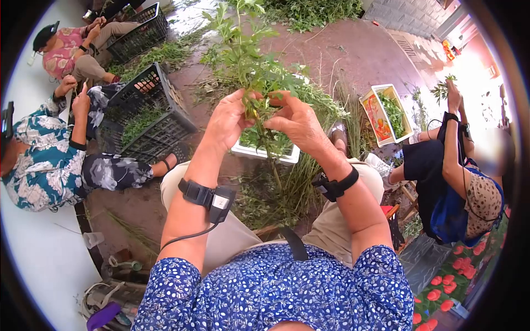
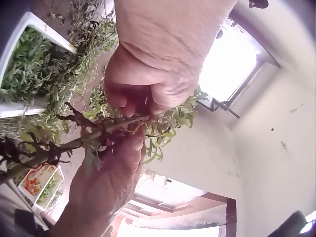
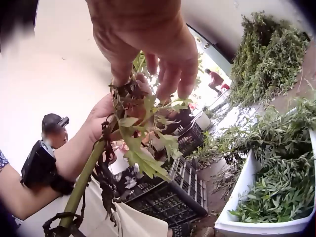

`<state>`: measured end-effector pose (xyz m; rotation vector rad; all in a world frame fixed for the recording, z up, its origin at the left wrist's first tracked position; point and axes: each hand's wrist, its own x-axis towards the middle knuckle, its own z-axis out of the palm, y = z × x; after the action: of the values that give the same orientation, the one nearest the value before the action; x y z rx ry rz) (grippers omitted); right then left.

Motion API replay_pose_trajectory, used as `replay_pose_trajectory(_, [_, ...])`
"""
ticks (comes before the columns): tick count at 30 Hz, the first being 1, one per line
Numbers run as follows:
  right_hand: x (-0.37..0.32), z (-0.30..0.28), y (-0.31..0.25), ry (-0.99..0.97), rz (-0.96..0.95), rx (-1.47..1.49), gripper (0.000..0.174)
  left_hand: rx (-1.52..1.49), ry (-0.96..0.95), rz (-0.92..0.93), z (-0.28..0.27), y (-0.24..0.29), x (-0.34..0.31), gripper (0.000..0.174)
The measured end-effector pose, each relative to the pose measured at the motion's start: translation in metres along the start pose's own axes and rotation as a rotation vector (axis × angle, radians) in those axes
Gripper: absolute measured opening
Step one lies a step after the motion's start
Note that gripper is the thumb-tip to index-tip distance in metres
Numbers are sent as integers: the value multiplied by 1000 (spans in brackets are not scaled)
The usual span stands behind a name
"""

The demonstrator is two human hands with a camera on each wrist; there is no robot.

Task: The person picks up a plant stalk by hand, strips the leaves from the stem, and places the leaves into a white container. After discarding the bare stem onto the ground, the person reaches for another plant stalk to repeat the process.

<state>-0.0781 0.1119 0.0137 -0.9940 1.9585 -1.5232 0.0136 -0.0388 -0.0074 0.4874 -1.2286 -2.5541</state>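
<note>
A tall leafy plant stem point(image 1: 276, 171) stands nearly upright between the two hands, its green top above them. My left hand point(image 1: 227, 118) grips the stem, fingers curled round it; the left wrist view shows this hand point(image 2: 153, 69) from close by. My right hand point(image 1: 298, 121) is at the same height, thumb and forefinger at the leaves beside the stem. In the right wrist view the right hand point(image 3: 148, 44) pinches at dark, wilted leaves point(image 3: 129, 94) on the stem point(image 3: 86, 180). Shrivelled brown leaves hang lower down the stem.
Below the hands is a white tub point(image 1: 292, 159) of picked greens. Black crates point(image 1: 160, 110) stand at the left beside two seated people. At the right are a white box point(image 1: 411, 132) and another seated person. Cut stalks point(image 1: 309, 193) lie on the floor; a green heap point(image 1: 314, 11) lies ahead.
</note>
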Motion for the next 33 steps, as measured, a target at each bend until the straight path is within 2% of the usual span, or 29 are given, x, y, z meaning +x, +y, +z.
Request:
replay_pose_trajectory(2, [3,5,4,-35,-5,148,39,-22,1,1,0,-1,1,11])
replay_pose_trajectory(3, [5,5,10,-35,-61,-7,30,-14,9,-6,-1,-1,2,11])
replay_pose_trajectory(4, [7,5,15,-34,-55,5,30,24,-7,-21,-3,-1,2,12])
replay_pose_trajectory(7, [12,4,19,13,-130,-9,10,93,-4,-20,0,-3,4,13])
replay_pose_trajectory(12, [13,-18,16,-129,-215,-256,7,127,104,99,3,0,6,11])
replay_pose_trajectory(15, [9,-24,18,-100,-35,-24,11,220,170,136,-7,2,9,10])
replay_pose_trajectory(16, [8,-23,17,-97,-35,-21,11,223,169,135,-7,0,9,10])
replay_pose_trajectory(18, [8,-18,11,-57,122,347,11,296,137,139,-5,-4,7,12])
replay_pose_trajectory(20, [8,-15,8,-61,172,413,17,331,132,142,-3,-6,7,14])
replay_pose_trajectory(22, [12,-8,10,-77,155,391,23,337,102,146,2,-8,6,14])
replay_pose_trajectory(23, [12,-1,9,1,21,325,27,391,111,142,2,-10,6,14])
replay_pose_trajectory(26, [18,10,24,48,-71,171,24,455,22,166,-6,-15,9,16])
replay_pose_trajectory(27, [18,6,22,16,-55,49,16,457,54,176,1,-12,7,15])
replay_pose_trajectory(28, [17,4,19,14,-54,51,16,457,56,174,0,-13,7,15])
replay_pose_trajectory(31, [13,1,21,-81,-164,-170,6,529,107,171,-7,-10,8,13])
replay_pose_trajectory(32, [11,-1,23,-85,-169,-168,6,524,166,175,-11,-4,9,11])
replay_pose_trajectory(33, [8,-3,24,-89,-89,-82,6,520,225,180,-12,1,9,10])
